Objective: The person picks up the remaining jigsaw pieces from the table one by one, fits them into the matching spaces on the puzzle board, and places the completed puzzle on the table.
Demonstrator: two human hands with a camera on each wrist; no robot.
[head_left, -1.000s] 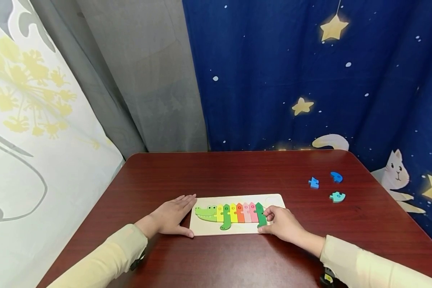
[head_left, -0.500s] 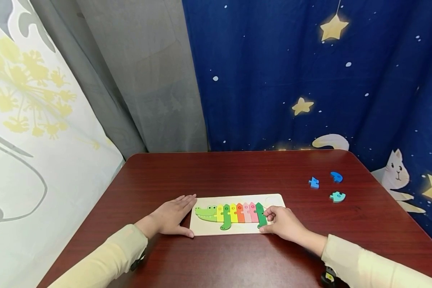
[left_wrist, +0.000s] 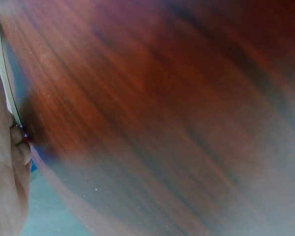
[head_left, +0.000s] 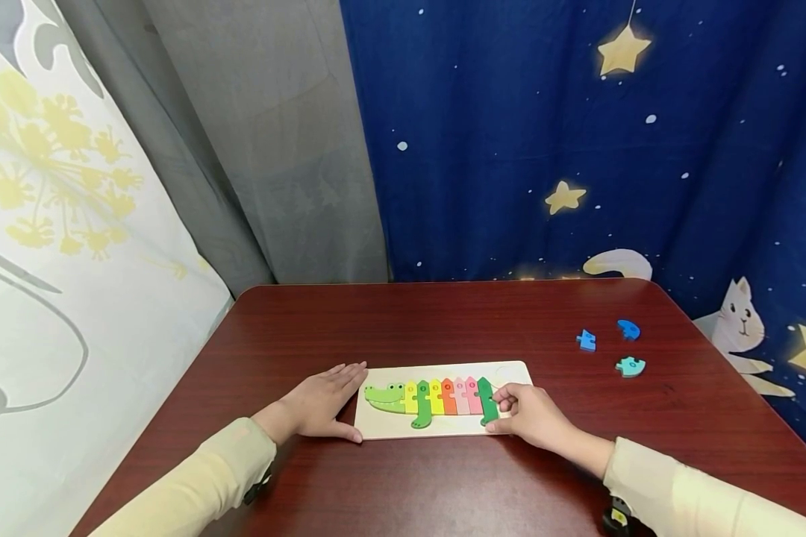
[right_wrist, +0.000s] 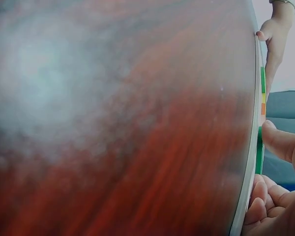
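Observation:
A pale wooden puzzle board [head_left: 389, 431] lies on the table, bearing a crocodile of colourful pieces with a light green head [head_left: 384, 398] at the left. My left hand [head_left: 325, 403] rests at the board's left edge, fingers straight and thumb at the near corner. At the board's right end, my right hand [head_left: 529, 416] pinches a dark green leg piece [head_left: 487, 399]. Its thumb [right_wrist: 280, 142] touches the piece near the foot, while the other fingers curl at its right side. That piece sits right beside the pink pieces [head_left: 466, 399]. The left wrist view shows mostly tabletop.
Three loose puzzle pieces lie at the back right of the dark red table [head_left: 416, 328]: a blue one [head_left: 586, 341], a curved blue one [head_left: 628, 330] and a teal one [head_left: 630, 366]. Curtains [head_left: 510, 149] hang behind the table.
My right hand has shifted slightly to the right, its thumb sliding a little along the foot of the dark green leg piece. The left hand and the loose pieces stay put.

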